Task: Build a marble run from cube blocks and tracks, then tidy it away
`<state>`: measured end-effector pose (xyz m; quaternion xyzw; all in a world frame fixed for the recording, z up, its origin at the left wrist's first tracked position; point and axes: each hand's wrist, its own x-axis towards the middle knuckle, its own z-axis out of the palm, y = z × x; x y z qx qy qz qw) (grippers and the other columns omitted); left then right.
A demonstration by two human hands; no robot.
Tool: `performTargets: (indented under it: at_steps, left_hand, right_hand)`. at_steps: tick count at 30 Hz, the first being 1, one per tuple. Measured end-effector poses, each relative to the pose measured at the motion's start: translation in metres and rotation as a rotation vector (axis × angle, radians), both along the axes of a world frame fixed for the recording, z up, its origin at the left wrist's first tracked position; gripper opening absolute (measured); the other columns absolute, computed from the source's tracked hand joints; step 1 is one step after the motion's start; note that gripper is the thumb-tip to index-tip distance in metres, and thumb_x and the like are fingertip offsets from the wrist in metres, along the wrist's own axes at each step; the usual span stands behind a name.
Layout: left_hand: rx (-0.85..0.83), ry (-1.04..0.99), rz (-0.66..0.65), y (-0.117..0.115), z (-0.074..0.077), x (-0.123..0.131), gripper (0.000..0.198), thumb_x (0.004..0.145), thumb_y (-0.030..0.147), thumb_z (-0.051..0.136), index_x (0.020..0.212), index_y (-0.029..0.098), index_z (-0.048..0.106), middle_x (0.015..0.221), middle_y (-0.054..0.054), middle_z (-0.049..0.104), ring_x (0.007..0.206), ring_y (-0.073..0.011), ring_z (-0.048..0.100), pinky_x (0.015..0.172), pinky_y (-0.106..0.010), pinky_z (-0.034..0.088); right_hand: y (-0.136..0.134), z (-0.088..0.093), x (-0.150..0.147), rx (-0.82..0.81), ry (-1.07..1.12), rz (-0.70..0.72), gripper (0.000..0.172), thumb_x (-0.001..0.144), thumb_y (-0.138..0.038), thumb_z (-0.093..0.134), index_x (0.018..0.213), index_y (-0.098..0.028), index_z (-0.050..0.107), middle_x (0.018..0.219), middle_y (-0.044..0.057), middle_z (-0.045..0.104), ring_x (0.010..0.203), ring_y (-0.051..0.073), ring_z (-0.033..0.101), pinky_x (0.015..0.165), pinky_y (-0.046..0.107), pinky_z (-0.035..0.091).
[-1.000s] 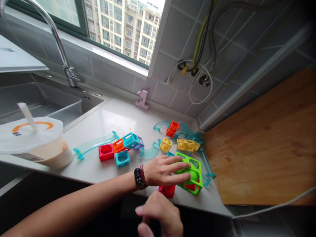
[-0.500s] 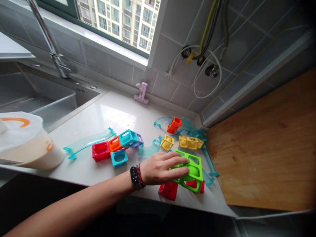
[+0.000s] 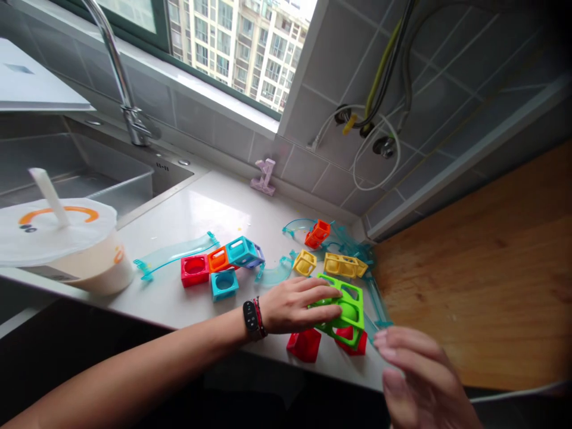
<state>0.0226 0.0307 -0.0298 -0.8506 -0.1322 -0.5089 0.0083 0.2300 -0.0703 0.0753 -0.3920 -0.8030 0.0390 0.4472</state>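
Note:
My left hand (image 3: pixel 301 305), with a dark fitness band on the wrist, grips a bright green hollow toy block (image 3: pixel 354 313) that looks like two joined cube frames. Its fingers curl over the top; the thumb is hidden. Under and beside the green piece are two red blocks (image 3: pixel 304 345). My right hand (image 3: pixel 422 375) is at the lower right, slightly blurred, holding nothing, its thumb apart from the bent fingers. Yellow cube blocks (image 3: pixel 342 265) lie behind the green one. Left of my left hand are a light-blue block (image 3: pixel 224 285) and a red block (image 3: pixel 195 270), near an orange one (image 3: pixel 218 260).
A cup with a straw (image 3: pixel 67 238) stands at the left front, beside the sink (image 3: pixel 174 179) and faucet (image 3: pixel 134 122). Clear teal track pieces (image 3: pixel 179 253) lie on the white counter (image 3: pixel 210 208). A purple figure-1 piece (image 3: pixel 263 177) stands by the tiled wall. A wooden panel (image 3: pixel 482 280) is on the right.
My right hand has come into view from the lower right. My left hand stays on the green block. The camera view has shifted a little to the left.

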Motion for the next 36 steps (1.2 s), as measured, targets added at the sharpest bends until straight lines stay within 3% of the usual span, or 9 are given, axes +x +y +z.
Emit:
performTargets:
  at_steps: [3, 7, 11, 14, 16, 18, 22, 29, 36]
  left_hand:
    - [-0.124, -0.089, -0.057, 0.0, 0.0, 0.002, 0.041, 0.093, 0.02, 0.065, 0.132, 0.021, 0.053, 0.127, -0.018, 0.07, 0.118, -0.0291, 0.067, 0.099, -0.043, 0.056]
    - [-0.35, -0.281, -0.078, -0.002, -0.001, 0.004, 0.056, 0.081, 0.016, 0.071, 0.133, 0.023, 0.05, 0.126, -0.015, 0.069, 0.116, -0.028, 0.068, 0.098, -0.042, 0.057]
    - [-0.66, -0.434, -0.057, -0.006, 0.004, 0.001, 0.058, 0.078, 0.02, 0.077, 0.129, 0.023, 0.05, 0.116, -0.01, 0.071, 0.1, -0.0244, 0.073, 0.088, -0.036, 0.059]
    - [-0.96, -0.524, -0.22, -0.003, 0.01, -0.004, 0.061, 0.082, 0.028, 0.079, 0.131, 0.023, 0.044, 0.116, -0.009, 0.07, 0.094, -0.0219, 0.073, 0.08, -0.032, 0.059]
    - [-1.109, -0.566, -0.361, 0.002, 0.013, -0.006, 0.059, 0.086, 0.033, 0.077, 0.133, 0.024, 0.042, 0.123, -0.01, 0.068, 0.102, -0.0236, 0.072, 0.085, -0.033, 0.059]
    - [-1.206, -0.584, -0.405, 0.007, 0.014, -0.007, 0.053, 0.087, 0.038, 0.076, 0.13, 0.023, 0.049, 0.124, -0.009, 0.069, 0.11, -0.0256, 0.07, 0.091, -0.036, 0.058]
    - [-1.326, -0.585, -0.366, 0.013, 0.012, -0.006, 0.05, 0.083, 0.044, 0.079, 0.121, 0.019, 0.06, 0.119, -0.008, 0.071, 0.112, -0.028, 0.069, 0.093, -0.037, 0.057]
    - [-1.345, -0.656, -0.331, 0.008, 0.019, -0.008, 0.061, 0.083, 0.043, 0.079, 0.131, 0.021, 0.049, 0.122, -0.008, 0.07, 0.11, -0.0266, 0.07, 0.091, -0.038, 0.058]
    - [-1.339, -0.697, -0.341, 0.007, 0.018, -0.008, 0.066, 0.084, 0.044, 0.079, 0.135, 0.021, 0.043, 0.114, -0.008, 0.073, 0.098, -0.0243, 0.072, 0.081, -0.033, 0.059]
  right_hand:
    - [0.016, -0.003, 0.015, -0.089, -0.194, -0.12, 0.036, 0.092, -0.027, 0.068, 0.129, -0.028, 0.065, 0.134, 0.012, 0.061, 0.123, 0.033, 0.062, 0.102, 0.051, 0.053]
    - [0.049, -0.01, 0.034, -0.269, -0.402, -0.041, 0.076, 0.085, -0.045, 0.079, 0.151, -0.029, 0.046, 0.162, 0.013, 0.038, 0.147, 0.039, 0.041, 0.117, 0.059, 0.041]
    - [0.081, -0.004, 0.03, -0.405, -0.346, 0.081, 0.07, 0.089, -0.04, 0.076, 0.151, -0.03, 0.047, 0.153, 0.012, 0.052, 0.141, 0.033, 0.05, 0.116, 0.052, 0.045]
    - [0.099, 0.0, 0.019, -0.507, -0.17, 0.117, 0.051, 0.089, -0.04, 0.075, 0.137, -0.028, 0.061, 0.139, 0.011, 0.065, 0.126, 0.03, 0.063, 0.101, 0.043, 0.057]
    - [0.108, -0.001, 0.01, -0.592, -0.046, 0.118, 0.046, 0.088, -0.042, 0.077, 0.129, -0.027, 0.066, 0.134, 0.01, 0.068, 0.119, 0.029, 0.068, 0.096, 0.041, 0.059]
    - [0.115, -0.003, 0.002, -0.682, 0.065, 0.12, 0.046, 0.086, -0.045, 0.078, 0.125, -0.025, 0.068, 0.13, 0.011, 0.071, 0.115, 0.029, 0.069, 0.095, 0.041, 0.059]
    - [0.122, -0.011, -0.011, -0.759, 0.162, 0.075, 0.043, 0.085, -0.049, 0.077, 0.117, -0.022, 0.071, 0.117, 0.01, 0.075, 0.106, 0.029, 0.072, 0.088, 0.038, 0.059]
    - [0.122, -0.015, -0.024, -0.721, 0.204, 0.059, 0.042, 0.084, -0.05, 0.077, 0.113, -0.02, 0.071, 0.112, 0.008, 0.076, 0.099, 0.026, 0.072, 0.085, 0.033, 0.058]
    - [0.122, -0.009, -0.028, -0.661, 0.152, 0.023, 0.044, 0.085, -0.051, 0.076, 0.117, -0.021, 0.076, 0.121, 0.01, 0.076, 0.113, 0.03, 0.071, 0.099, 0.041, 0.056]
